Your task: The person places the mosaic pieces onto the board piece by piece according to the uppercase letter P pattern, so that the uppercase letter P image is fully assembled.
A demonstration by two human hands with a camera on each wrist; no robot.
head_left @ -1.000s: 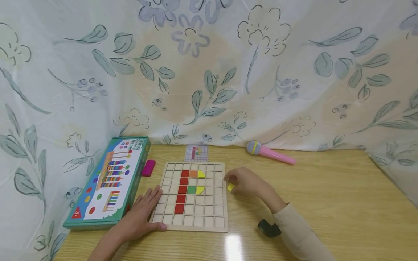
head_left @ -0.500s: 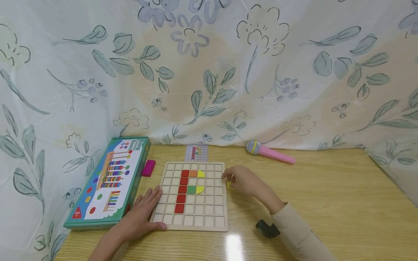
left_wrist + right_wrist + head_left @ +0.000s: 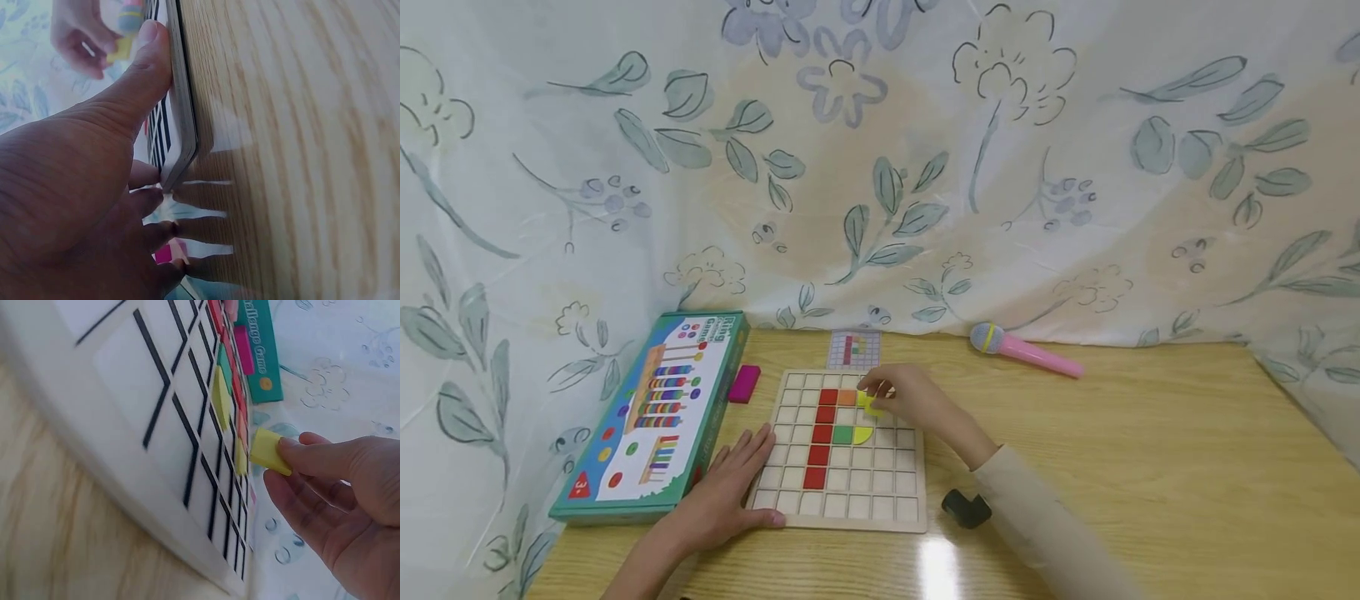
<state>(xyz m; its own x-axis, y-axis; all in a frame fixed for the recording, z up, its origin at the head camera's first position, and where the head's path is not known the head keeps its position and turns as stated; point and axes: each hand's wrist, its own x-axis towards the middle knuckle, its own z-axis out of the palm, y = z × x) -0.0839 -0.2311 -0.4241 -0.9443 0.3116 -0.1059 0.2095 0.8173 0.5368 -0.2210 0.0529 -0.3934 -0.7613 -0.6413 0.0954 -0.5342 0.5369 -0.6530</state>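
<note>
A wooden grid board (image 3: 848, 503) lies on the table, its square cells partly filled with a column of red tiles (image 3: 817, 455), an orange tile (image 3: 847, 397), a green tile (image 3: 842, 435) and yellow rounded tiles (image 3: 862, 435). Between thumb and fingers my right hand (image 3: 911, 397) pinches a small yellow block (image 3: 269, 450), held over the upper part of the board near the top yellow tile. My left hand (image 3: 727, 495) rests flat along the board's left edge. In the left wrist view its thumb (image 3: 147, 69) lies on the board's near side.
A pattern card (image 3: 854, 348) lies behind the board. To the left stand a green game box (image 3: 655, 417) and a magenta block (image 3: 744, 384). A pink toy microphone (image 3: 1030, 353) lies back right, and a black object (image 3: 966, 509) shows by the right sleeve.
My right hand has picked up the yellow block from the table beside the board and carried it left over the grid. My left hand has stayed in place.
</note>
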